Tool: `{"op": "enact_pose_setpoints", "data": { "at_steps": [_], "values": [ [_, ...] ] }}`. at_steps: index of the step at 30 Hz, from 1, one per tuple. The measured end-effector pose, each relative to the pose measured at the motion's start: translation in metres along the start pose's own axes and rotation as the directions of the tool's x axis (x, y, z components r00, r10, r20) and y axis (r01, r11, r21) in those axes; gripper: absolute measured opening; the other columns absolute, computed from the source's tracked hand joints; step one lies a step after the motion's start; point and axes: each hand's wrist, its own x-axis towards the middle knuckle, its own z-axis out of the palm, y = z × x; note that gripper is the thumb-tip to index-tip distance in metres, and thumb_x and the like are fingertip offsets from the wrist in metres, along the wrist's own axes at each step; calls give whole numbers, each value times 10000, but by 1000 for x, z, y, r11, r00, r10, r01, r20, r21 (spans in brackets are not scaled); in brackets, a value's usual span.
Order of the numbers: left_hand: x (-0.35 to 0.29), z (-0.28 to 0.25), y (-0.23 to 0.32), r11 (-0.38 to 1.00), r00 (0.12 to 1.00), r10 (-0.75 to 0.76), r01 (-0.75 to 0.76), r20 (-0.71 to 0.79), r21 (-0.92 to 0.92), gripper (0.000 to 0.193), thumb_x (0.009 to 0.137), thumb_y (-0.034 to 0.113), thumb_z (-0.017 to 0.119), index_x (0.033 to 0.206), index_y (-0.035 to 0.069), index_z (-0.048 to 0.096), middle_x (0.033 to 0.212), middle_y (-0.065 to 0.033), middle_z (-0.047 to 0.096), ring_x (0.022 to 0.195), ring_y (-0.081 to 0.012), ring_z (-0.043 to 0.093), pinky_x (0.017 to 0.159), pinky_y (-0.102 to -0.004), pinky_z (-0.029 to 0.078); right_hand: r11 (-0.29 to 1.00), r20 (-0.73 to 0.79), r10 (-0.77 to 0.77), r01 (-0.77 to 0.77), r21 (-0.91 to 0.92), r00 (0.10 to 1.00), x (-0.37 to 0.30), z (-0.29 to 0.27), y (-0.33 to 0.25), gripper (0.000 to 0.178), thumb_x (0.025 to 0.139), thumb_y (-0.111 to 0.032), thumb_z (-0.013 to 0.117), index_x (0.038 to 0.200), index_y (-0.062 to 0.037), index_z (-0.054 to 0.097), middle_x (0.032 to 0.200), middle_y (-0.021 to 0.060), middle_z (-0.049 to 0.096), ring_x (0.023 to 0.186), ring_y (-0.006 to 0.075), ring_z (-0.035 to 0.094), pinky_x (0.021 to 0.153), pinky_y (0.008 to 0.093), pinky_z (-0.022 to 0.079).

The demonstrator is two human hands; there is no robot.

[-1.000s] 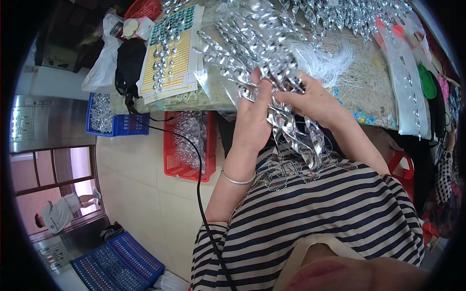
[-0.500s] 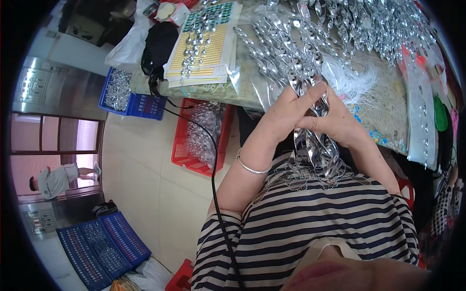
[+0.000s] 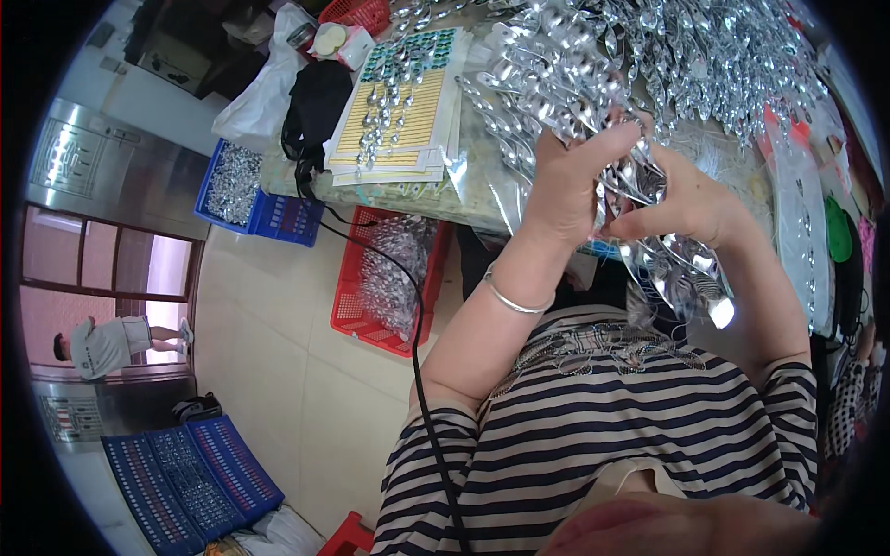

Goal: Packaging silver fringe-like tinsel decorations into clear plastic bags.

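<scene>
A thick bunch of shiny silver twisted strips (image 3: 669,264) is gripped between my two hands at the table's near edge. My left hand (image 3: 573,185) is closed around it from the left, thumb lying over the top. From the right, my right hand (image 3: 691,199) wraps the same bunch, its thumb pointing left across it. The lower ends hang below my hands, in front of my striped shirt. Beyond my fingers the upper part fans out over the table (image 3: 487,199). Most of my fingertips are hidden behind the strips.
More silver strands (image 3: 723,65) cover the table's far right. Printed cards with silver drop-shaped pieces (image 3: 394,107) lie on the left. Below stand a red basket (image 3: 348,301) and a blue bin (image 3: 287,218). A black cable (image 3: 414,347) hangs down. Someone (image 3: 107,343) stands by the doorway.
Both hands have moved slightly up and farther apart, still on the bunch. Its lower ends have swung right and away from my shirt, and the upper part has spread out.
</scene>
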Motion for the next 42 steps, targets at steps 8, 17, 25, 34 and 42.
{"op": "enact_pose_setpoints", "data": {
  "at_steps": [8, 17, 25, 34, 42],
  "values": [
    [-10, 15, -33, 986, 987, -149, 153, -65, 69, 320, 839, 212, 732, 1006, -41, 630, 922, -121, 686, 792, -144, 647, 677, -292, 540, 990, -95, 96, -86, 109, 991, -27, 0, 36, 678, 715, -263, 803, 1269, 17, 531, 1076, 114, 659, 982, 177, 614, 896, 308, 460],
    [-21, -43, -24, 567, 994, 91, -98, 56, 818, 634, 760, 201, 810, 1256, -12, 479, 1156, -151, 588, 1096, -248, 565, 899, -381, 482, 995, -435, 61, -87, -39, 898, -75, -38, 37, 624, 654, -192, 756, 1214, 13, 572, 952, 104, 695, 866, 189, 659, 857, 304, 481],
    [-49, -74, -26, -340, 948, 82, -263, 306, 903, 680, 632, 192, 842, 1223, 68, 529, 1243, -136, 486, 1109, -350, 462, 973, -456, 374, 932, -202, 342, -359, -54, 918, -111, -23, 69, 620, 668, -161, 754, 1205, 51, 527, 1019, 164, 654, 901, 208, 639, 838, 316, 491],
    [-44, -83, -30, -525, 929, 120, -240, 350, 817, 463, 677, 146, 790, 1091, 95, 588, 1138, -109, 530, 1060, -322, 492, 928, -454, 383, 899, 52, 437, -439, 15, 898, -116, -8, 98, 693, 641, -145, 763, 1267, 18, 514, 1057, 88, 640, 961, 146, 571, 904, 280, 434],
    [-38, -104, -30, -572, 920, 81, -273, 384, 774, 590, 661, 244, 821, 1173, 111, 560, 1199, -125, 510, 1115, -333, 473, 933, -476, 369, 895, 98, 440, -445, 25, 892, -123, -3, 126, 636, 707, -148, 746, 1266, 15, 490, 880, 92, 651, 700, 143, 626, 549, 273, 504]
  ]
}}
